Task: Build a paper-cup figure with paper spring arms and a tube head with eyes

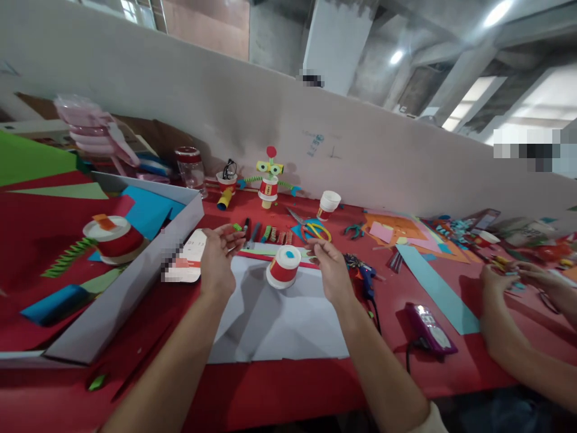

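An upside-down red and white paper cup (283,268) stands on a white sheet (279,325), with a small blue patch on its top. To its left, my left hand (220,255) is raised with finger and thumb near a small green piece (237,227); whether it grips that piece is unclear. On the cup's right, my right hand (329,264) has thumb and fingertips brought together, and anything between them is too small to make out. Behind the cup lie folded paper springs (270,234), two pens and yellow-handled scissors (318,231).
A cup figure (268,187) and stacked cups (329,204) stand by the wall. At left is a white box (130,270) of craft parts. A glue gun (368,279) and purple device (430,329) lie right. Another person's hands (500,288) work at far right.
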### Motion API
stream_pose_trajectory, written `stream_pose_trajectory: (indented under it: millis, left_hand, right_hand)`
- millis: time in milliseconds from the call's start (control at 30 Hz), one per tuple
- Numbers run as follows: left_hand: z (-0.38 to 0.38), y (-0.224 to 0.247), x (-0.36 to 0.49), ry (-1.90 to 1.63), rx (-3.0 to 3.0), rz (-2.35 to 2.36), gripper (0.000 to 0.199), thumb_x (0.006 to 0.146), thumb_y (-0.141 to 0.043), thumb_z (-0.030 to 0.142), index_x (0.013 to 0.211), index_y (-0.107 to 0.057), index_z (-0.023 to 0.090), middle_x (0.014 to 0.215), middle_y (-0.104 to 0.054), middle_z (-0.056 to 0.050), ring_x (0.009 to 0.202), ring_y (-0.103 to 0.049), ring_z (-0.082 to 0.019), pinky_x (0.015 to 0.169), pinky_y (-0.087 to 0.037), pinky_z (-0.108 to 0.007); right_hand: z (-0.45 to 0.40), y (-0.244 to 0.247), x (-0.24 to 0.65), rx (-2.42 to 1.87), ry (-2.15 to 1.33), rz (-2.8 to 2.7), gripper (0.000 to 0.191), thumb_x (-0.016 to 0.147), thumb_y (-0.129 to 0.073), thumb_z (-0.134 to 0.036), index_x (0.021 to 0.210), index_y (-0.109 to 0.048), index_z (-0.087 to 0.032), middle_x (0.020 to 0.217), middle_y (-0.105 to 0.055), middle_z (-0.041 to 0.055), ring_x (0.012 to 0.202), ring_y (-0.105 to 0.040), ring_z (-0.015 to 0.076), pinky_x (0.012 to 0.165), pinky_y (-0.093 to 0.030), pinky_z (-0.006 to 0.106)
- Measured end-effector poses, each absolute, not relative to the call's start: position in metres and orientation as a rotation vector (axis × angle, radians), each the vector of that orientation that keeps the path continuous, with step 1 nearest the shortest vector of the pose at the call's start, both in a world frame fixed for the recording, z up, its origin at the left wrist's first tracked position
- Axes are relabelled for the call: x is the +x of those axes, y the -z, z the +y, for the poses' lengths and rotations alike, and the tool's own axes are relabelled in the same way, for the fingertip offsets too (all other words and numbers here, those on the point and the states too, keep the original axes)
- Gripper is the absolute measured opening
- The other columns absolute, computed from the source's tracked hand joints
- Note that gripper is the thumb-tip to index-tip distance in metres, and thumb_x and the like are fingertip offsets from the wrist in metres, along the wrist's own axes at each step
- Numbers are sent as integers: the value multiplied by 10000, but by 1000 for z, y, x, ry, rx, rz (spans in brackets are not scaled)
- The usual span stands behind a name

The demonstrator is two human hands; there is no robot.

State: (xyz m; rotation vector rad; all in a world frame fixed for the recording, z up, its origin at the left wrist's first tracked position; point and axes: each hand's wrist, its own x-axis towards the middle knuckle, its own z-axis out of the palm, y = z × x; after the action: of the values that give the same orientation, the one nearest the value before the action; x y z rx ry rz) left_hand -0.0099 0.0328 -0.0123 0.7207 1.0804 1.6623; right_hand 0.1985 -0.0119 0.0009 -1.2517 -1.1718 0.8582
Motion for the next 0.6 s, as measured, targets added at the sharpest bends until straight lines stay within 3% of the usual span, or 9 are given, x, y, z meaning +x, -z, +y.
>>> stream_pose_trajectory:
  millis: [200, 400, 500, 600]
  left_hand:
    - [15, 22, -12, -1538, 1017, 1226, 631, 871, -326, 734, 910, -624, 179, 708, -672, -52, 684, -653, -194, 708, -527, -343]
    - [17, 36, -15, -1655, 1167, 1511, 222, 873, -496, 385, 754, -576, 216, 554, -498, 35, 548, -499, -138, 566, -422, -247]
    - [17, 39, -17, -1630, 1232, 1614, 193, 897, -398, 291, 765, -524, 229, 544, -454, 43, 513, -473, -143, 516, -389, -243]
    - [19, 36, -18, -1519, 1367, 1737, 203, 903, -348, 213, 840, -541, 223, 638, -559, 13, 594, -552, -156, 562, -435, -251]
  right_hand:
    - [-7, 17, 200, -1137, -923, -1016, 398, 817, -607, -600, 880, -713, -222, 879, -739, 47, 851, -678, 195, 790, -527, 338]
    - [-9, 24, 214, -1176, -783, -873, 399, 793, -598, -590, 780, -681, -200, 660, -657, 13, 642, -614, 160, 653, -500, 300]
    - [-10, 24, 212, -1216, -752, -905, 393, 811, -560, -567, 742, -675, -197, 604, -621, 4, 595, -586, 159, 606, -473, 288]
    - [-13, 22, 204, -1272, -728, -1015, 372, 823, -559, -534, 732, -691, -197, 589, -615, 1, 604, -576, 167, 607, -448, 287]
